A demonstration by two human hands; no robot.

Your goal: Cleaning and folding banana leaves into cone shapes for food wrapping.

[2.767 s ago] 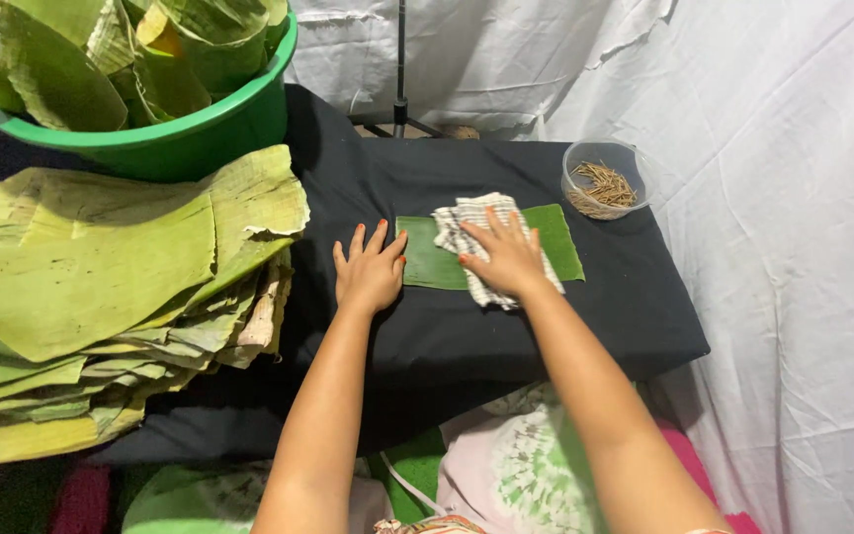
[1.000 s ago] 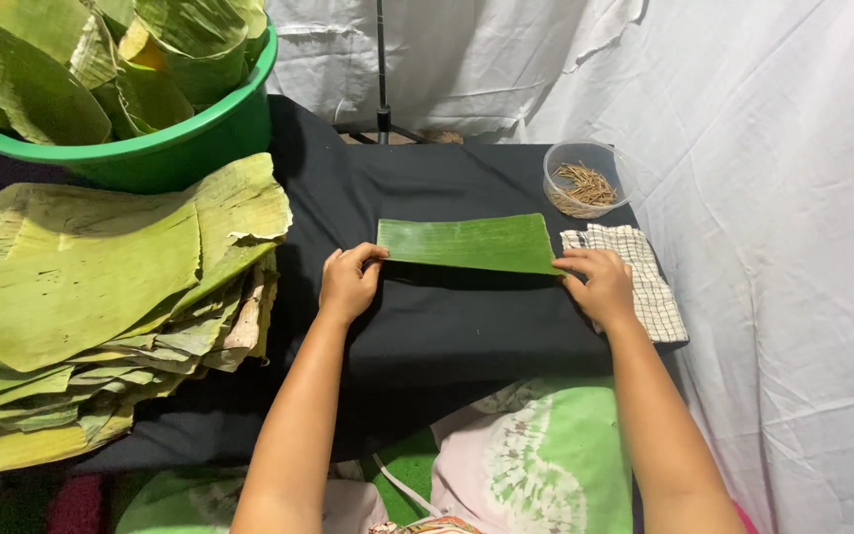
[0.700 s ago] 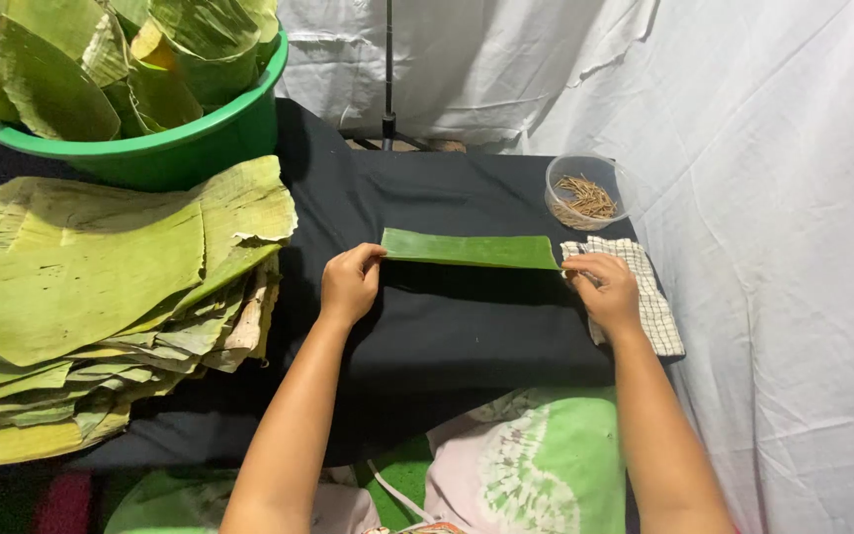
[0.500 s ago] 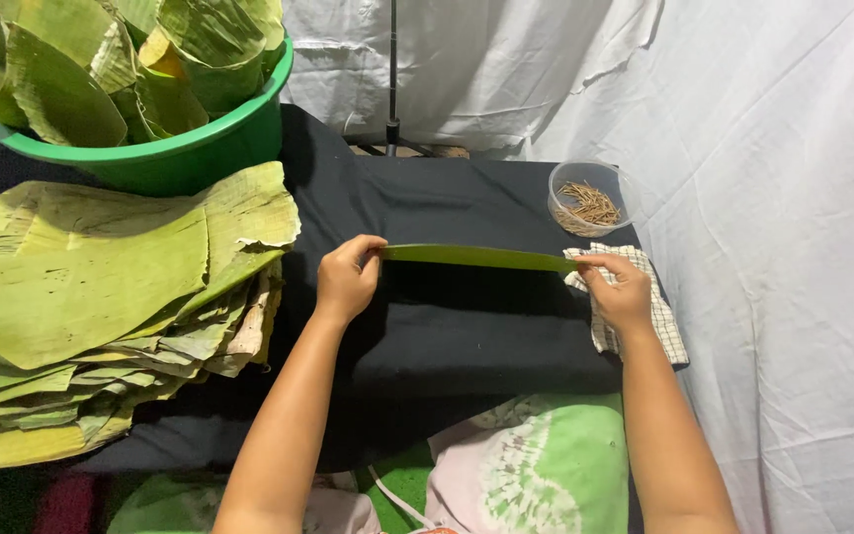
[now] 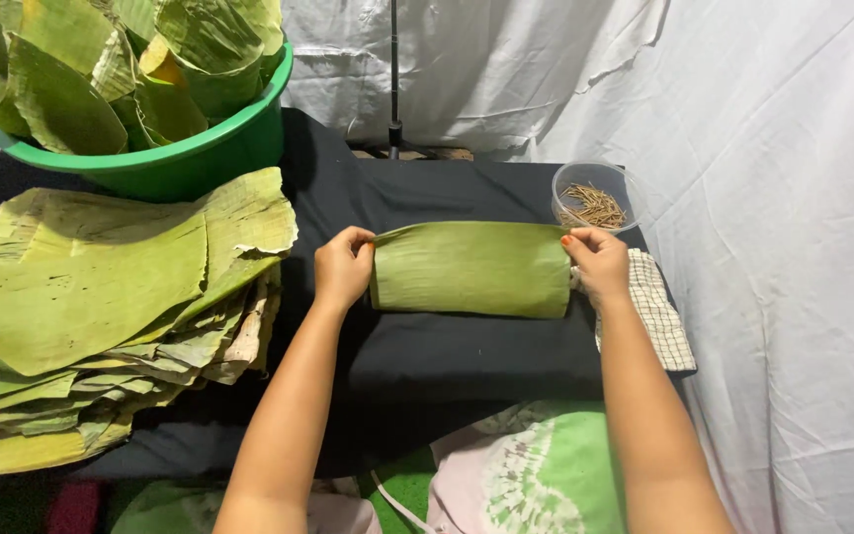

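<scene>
**Leaf strip lifted by both ends**

The rectangular green leaf piece (image 5: 471, 269) is held upright over the black worktop (image 5: 447, 366), between the stack of large leaves (image 5: 101, 307) and the clear bowl of small sticks (image 5: 593, 203). It could well split along its grain if the hands pull apart too hard, or slump and crease if one end slips (the piece looks thin and limp). The left hand (image 5: 344, 269) pinches the left upper corner, fingers pressed together on it; the right hand (image 5: 600, 265) pinches the right upper corner likewise, just above the checked cloth (image 5: 659, 316).
</scene>
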